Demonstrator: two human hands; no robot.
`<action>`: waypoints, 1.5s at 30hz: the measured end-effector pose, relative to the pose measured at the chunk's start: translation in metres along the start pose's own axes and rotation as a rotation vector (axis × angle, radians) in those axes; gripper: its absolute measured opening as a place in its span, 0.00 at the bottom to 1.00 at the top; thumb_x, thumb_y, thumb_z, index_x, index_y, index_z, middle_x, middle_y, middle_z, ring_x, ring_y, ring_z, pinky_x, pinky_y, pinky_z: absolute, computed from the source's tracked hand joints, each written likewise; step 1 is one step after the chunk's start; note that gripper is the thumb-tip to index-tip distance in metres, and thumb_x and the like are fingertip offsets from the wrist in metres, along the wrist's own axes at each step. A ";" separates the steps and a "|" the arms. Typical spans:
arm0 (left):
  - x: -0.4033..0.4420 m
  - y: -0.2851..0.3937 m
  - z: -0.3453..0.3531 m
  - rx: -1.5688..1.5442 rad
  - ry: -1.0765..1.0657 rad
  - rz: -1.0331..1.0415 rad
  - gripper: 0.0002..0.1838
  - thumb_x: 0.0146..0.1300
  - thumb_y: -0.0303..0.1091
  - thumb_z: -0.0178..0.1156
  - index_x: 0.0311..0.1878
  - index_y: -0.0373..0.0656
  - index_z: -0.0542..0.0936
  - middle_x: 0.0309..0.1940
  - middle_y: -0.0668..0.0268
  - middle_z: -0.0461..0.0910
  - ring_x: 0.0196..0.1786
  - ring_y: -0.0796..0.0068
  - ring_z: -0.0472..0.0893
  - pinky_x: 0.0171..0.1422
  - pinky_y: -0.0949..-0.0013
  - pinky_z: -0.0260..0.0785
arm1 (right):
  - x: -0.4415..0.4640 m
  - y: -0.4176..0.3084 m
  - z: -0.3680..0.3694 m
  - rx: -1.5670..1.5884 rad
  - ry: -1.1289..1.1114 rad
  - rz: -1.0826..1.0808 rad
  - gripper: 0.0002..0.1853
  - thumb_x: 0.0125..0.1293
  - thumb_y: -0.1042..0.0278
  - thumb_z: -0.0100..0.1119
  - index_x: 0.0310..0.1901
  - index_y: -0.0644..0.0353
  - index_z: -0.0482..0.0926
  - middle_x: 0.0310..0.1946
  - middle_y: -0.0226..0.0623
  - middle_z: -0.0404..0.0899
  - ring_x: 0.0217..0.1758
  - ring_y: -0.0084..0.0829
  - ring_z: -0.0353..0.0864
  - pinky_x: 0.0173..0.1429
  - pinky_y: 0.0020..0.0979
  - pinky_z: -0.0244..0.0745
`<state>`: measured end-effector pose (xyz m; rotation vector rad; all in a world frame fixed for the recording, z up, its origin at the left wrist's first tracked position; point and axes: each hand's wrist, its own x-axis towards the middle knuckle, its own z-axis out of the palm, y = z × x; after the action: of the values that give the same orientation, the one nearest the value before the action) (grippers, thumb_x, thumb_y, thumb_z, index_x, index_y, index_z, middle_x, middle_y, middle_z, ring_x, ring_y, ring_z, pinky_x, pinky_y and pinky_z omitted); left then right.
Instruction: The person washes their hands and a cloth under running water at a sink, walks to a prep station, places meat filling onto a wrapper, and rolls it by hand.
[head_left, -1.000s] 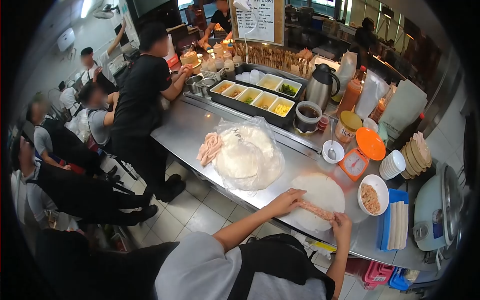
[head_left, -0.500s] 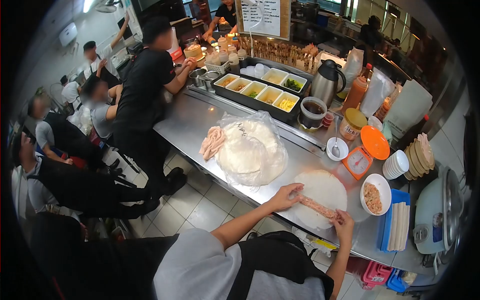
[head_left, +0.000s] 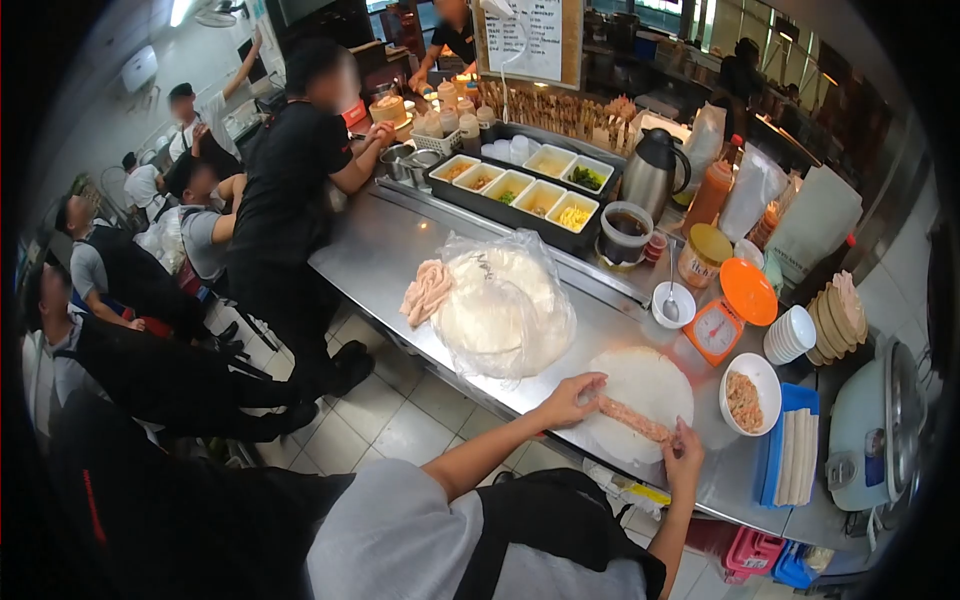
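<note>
A round white wrapper (head_left: 650, 385) lies flat on the steel counter, with a strip of pinkish filling (head_left: 632, 418) across it. My left hand (head_left: 576, 400) is at the strip's left end, fingers bent together; what they pinch is too small to make out. At the strip's right end, by the wrapper's edge, is my right hand (head_left: 683, 452), its fingers also drawn together. To the right stand a white bowl of filling (head_left: 745, 400) and a blue tray (head_left: 772, 470) with several rolled pieces (head_left: 797, 455). A plastic bag of white wrappers (head_left: 500, 310) sits to the left.
A crumpled pink cloth (head_left: 427, 292) touches the bag. Behind are an orange scale (head_left: 714, 331), a small bowl with a spoon (head_left: 663, 312), a black tray of food tubs (head_left: 520, 232) and a steel jug (head_left: 650, 175). A rice cooker (head_left: 865, 440) stands right; several people are at left.
My hands have stayed at the two ends of the filling strip, with small finger shifts. The view has moved slightly. The person in black at the counter has turned their head.
</note>
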<state>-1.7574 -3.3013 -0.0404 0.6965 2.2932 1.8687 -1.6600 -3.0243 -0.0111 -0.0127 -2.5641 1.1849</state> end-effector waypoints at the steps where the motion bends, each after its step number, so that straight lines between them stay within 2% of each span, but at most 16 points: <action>1: 0.000 -0.002 -0.001 0.018 0.005 0.015 0.27 0.59 0.34 0.62 0.61 0.38 0.69 0.53 0.56 0.77 0.56 0.65 0.77 0.62 0.65 0.67 | -0.001 0.004 0.001 -0.059 -0.029 -0.023 0.25 0.52 0.81 0.61 0.55 0.63 0.76 0.32 0.40 0.75 0.34 0.29 0.75 0.39 0.25 0.73; 3: -0.001 -0.007 0.002 0.007 0.009 -0.020 0.28 0.59 0.36 0.62 0.61 0.38 0.69 0.53 0.56 0.77 0.57 0.65 0.77 0.62 0.64 0.67 | -0.004 0.018 0.005 -0.079 -0.027 -0.063 0.23 0.52 0.79 0.61 0.53 0.64 0.77 0.30 0.41 0.75 0.32 0.31 0.76 0.38 0.27 0.74; 6: -0.001 -0.003 0.001 -0.005 0.035 0.037 0.25 0.59 0.31 0.62 0.60 0.38 0.70 0.49 0.57 0.78 0.52 0.69 0.78 0.59 0.66 0.68 | -0.002 0.016 0.006 -0.041 0.011 -0.085 0.21 0.52 0.79 0.62 0.52 0.65 0.78 0.29 0.41 0.75 0.29 0.32 0.76 0.36 0.27 0.74; 8: -0.001 -0.003 0.001 -0.020 0.024 0.035 0.25 0.59 0.30 0.62 0.60 0.38 0.70 0.49 0.57 0.78 0.52 0.69 0.78 0.59 0.66 0.68 | -0.004 0.013 0.005 -0.025 0.017 -0.040 0.20 0.53 0.80 0.61 0.51 0.65 0.78 0.28 0.40 0.74 0.27 0.30 0.76 0.35 0.27 0.74; 9: 0.001 -0.002 -0.001 -0.022 0.026 0.034 0.25 0.59 0.30 0.62 0.60 0.38 0.70 0.49 0.57 0.78 0.52 0.69 0.78 0.59 0.66 0.68 | -0.005 0.005 0.003 0.018 -0.001 0.024 0.17 0.57 0.75 0.61 0.50 0.64 0.79 0.27 0.44 0.76 0.30 0.36 0.77 0.37 0.31 0.73; 10: 0.002 -0.003 -0.001 -0.009 0.037 0.036 0.26 0.58 0.30 0.62 0.60 0.38 0.70 0.49 0.56 0.78 0.52 0.68 0.78 0.59 0.67 0.68 | -0.003 0.004 0.002 0.013 -0.010 0.035 0.17 0.57 0.75 0.61 0.50 0.64 0.79 0.27 0.44 0.76 0.30 0.36 0.77 0.37 0.31 0.73; 12: -0.002 -0.009 0.004 0.016 0.052 0.051 0.26 0.56 0.29 0.62 0.59 0.37 0.71 0.49 0.56 0.79 0.51 0.68 0.78 0.58 0.67 0.69 | -0.005 0.006 0.000 -0.165 -0.006 -0.049 0.18 0.56 0.76 0.61 0.51 0.63 0.78 0.28 0.43 0.76 0.31 0.35 0.78 0.37 0.30 0.74; 15: -0.001 0.002 0.001 0.024 0.053 0.068 0.25 0.55 0.28 0.62 0.57 0.36 0.71 0.46 0.55 0.79 0.49 0.67 0.78 0.57 0.67 0.69 | -0.006 -0.009 0.002 -0.043 0.023 0.053 0.20 0.56 0.77 0.61 0.53 0.62 0.78 0.30 0.43 0.77 0.32 0.33 0.78 0.39 0.30 0.74; 17: -0.001 0.002 -0.001 0.011 0.028 0.048 0.26 0.56 0.30 0.62 0.58 0.37 0.71 0.48 0.56 0.78 0.51 0.66 0.78 0.58 0.66 0.69 | -0.006 0.000 0.008 -0.001 0.042 -0.110 0.20 0.57 0.78 0.60 0.53 0.61 0.78 0.32 0.44 0.78 0.32 0.30 0.78 0.38 0.29 0.73; 20: -0.001 0.002 -0.002 0.009 0.003 0.035 0.27 0.56 0.31 0.62 0.60 0.38 0.69 0.50 0.56 0.78 0.52 0.64 0.78 0.59 0.65 0.68 | -0.007 -0.004 0.006 0.002 0.051 -0.029 0.18 0.58 0.79 0.59 0.52 0.61 0.78 0.31 0.44 0.78 0.29 0.29 0.76 0.37 0.28 0.72; 26: -0.001 0.001 -0.001 0.025 0.007 0.028 0.27 0.55 0.29 0.63 0.60 0.39 0.70 0.49 0.57 0.78 0.52 0.66 0.78 0.59 0.65 0.68 | -0.010 0.004 0.008 -0.074 0.093 -0.050 0.18 0.58 0.80 0.59 0.52 0.61 0.79 0.25 0.40 0.74 0.24 0.27 0.71 0.32 0.27 0.71; 33: 0.000 0.000 0.000 -0.007 0.012 0.044 0.27 0.55 0.28 0.63 0.60 0.39 0.69 0.48 0.58 0.78 0.51 0.67 0.78 0.59 0.66 0.68 | -0.011 0.020 0.011 0.063 0.106 0.002 0.22 0.55 0.83 0.58 0.54 0.61 0.78 0.25 0.38 0.73 0.26 0.26 0.72 0.34 0.25 0.72; 35: 0.000 -0.001 0.000 -0.010 0.013 0.047 0.28 0.55 0.28 0.63 0.60 0.39 0.69 0.48 0.57 0.79 0.51 0.67 0.78 0.59 0.66 0.68 | -0.010 0.017 0.012 0.063 0.092 -0.050 0.24 0.55 0.84 0.56 0.57 0.63 0.76 0.30 0.33 0.73 0.28 0.17 0.71 0.33 0.19 0.71; 38: 0.000 -0.004 0.001 -0.018 0.040 0.076 0.26 0.53 0.25 0.62 0.58 0.37 0.70 0.45 0.58 0.78 0.48 0.69 0.77 0.56 0.68 0.69 | -0.009 0.015 0.013 0.044 0.097 -0.007 0.27 0.54 0.84 0.57 0.59 0.62 0.74 0.29 0.32 0.72 0.28 0.18 0.71 0.33 0.19 0.72; 40: 0.000 -0.007 0.001 -0.033 0.020 0.048 0.26 0.55 0.28 0.62 0.59 0.39 0.70 0.49 0.58 0.78 0.52 0.67 0.78 0.59 0.66 0.68 | -0.008 0.014 0.013 0.026 0.100 -0.013 0.27 0.53 0.84 0.56 0.58 0.62 0.74 0.28 0.32 0.72 0.27 0.19 0.70 0.32 0.20 0.70; 45: -0.016 -0.014 0.014 0.019 0.029 0.019 0.25 0.56 0.28 0.61 0.59 0.38 0.71 0.50 0.58 0.78 0.53 0.67 0.78 0.59 0.66 0.68 | -0.002 0.011 0.015 -0.071 0.180 -0.122 0.27 0.51 0.86 0.55 0.56 0.61 0.76 0.26 0.31 0.70 0.25 0.19 0.67 0.29 0.20 0.66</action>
<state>-1.7419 -3.2976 -0.0599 0.7003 2.3326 1.8796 -1.6642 -3.0285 -0.0294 0.0194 -2.4112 1.0006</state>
